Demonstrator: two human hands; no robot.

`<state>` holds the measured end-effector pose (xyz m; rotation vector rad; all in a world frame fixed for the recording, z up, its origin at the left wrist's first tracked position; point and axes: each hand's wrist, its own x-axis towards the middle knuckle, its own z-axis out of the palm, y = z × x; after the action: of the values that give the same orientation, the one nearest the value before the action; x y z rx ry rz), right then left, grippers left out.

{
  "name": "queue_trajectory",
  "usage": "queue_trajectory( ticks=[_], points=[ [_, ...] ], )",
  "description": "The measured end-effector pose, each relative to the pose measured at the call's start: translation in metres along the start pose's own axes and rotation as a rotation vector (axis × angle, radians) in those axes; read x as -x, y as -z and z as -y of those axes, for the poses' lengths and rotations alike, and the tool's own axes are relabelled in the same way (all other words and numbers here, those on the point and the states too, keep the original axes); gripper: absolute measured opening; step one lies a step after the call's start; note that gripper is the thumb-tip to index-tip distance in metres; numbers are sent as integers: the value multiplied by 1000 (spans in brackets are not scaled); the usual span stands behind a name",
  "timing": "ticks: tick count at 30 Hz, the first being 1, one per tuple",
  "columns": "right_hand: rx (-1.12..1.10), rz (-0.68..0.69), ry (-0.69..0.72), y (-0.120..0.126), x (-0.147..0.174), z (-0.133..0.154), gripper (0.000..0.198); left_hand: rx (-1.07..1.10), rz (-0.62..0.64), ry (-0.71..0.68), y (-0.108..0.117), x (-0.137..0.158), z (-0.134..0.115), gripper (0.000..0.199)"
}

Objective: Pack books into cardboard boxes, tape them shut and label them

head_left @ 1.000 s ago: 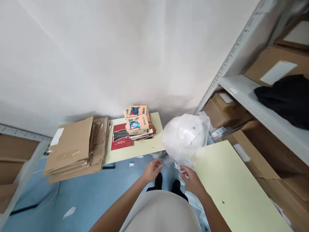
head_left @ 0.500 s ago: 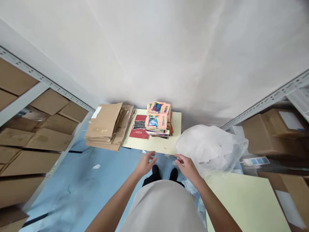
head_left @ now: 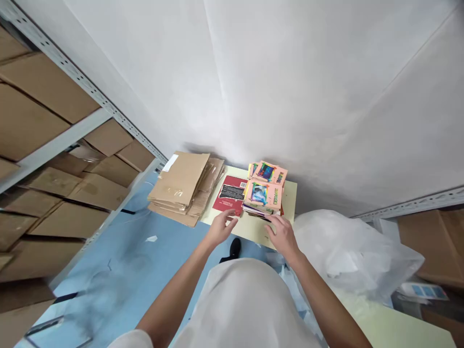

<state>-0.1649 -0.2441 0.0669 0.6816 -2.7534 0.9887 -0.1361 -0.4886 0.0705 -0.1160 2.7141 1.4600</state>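
Observation:
On a pale yellow table point(head_left: 259, 235) against the wall lies a red book point(head_left: 230, 197) with a black patch and a barcode. Right beside it stands a stack of books point(head_left: 264, 194), topped by pink covers with colourful pictures. My left hand point(head_left: 222, 228) hovers at the table's front edge near the red book, fingers apart and holding nothing. Close to the front of the stack is my right hand point(head_left: 283, 235), its fingers spread and nothing in it; whether the fingertips touch the books I cannot tell. A pile of flattened cardboard point(head_left: 181, 183) occupies the table's left end.
A big white plastic bag point(head_left: 348, 246) bulges to the right of the table, by a second pale yellow surface point(head_left: 402, 321). Shelving with cardboard boxes point(head_left: 65, 193) runs along the left. Scraps of paper point(head_left: 151, 239) lie on the blue floor point(head_left: 119, 270).
Both hands have moved forward from in front of the table to over its front edge, closer to the books. The view has turned left, so the table appears further right.

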Motion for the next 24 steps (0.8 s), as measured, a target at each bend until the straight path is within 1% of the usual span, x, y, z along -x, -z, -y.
queue_trajectory(
  ticks=[2, 4, 6, 8, 10, 12, 15, 20, 24],
  points=[
    [104, -15, -1, -6, -12, 4, 34, -18, 20, -72, 7, -20, 4, 41],
    [208, -24, -13, -11, -28, 8, 39, -54, 24, -171, 12, -46, 3, 40],
    [300, -4, -36, -15, -44, 12, 46, -103, 39, -291, 13, -76, -3, 37],
    [369, 39, -70, -22, -58, 16, 53, -152, 92, -403, 9, -107, -12, 38],
    [408, 90, -95, -31, -68, 20, 55, -200, 162, -458, 2, -133, -20, 40],
    [423, 115, -121, -41, -71, 22, 54, -254, 214, -450, -5, -149, -25, 41],
    [406, 80, -168, -55, -65, 24, 50, -317, 208, -421, -12, -152, -24, 37],
    [341, -3, -192, -70, -46, 25, 53, -362, 135, -377, -8, -129, -11, 34],
    [275, -40, -257, -72, -38, 24, 55, -312, 164, -319, -4, -117, -4, 35]
  ],
)
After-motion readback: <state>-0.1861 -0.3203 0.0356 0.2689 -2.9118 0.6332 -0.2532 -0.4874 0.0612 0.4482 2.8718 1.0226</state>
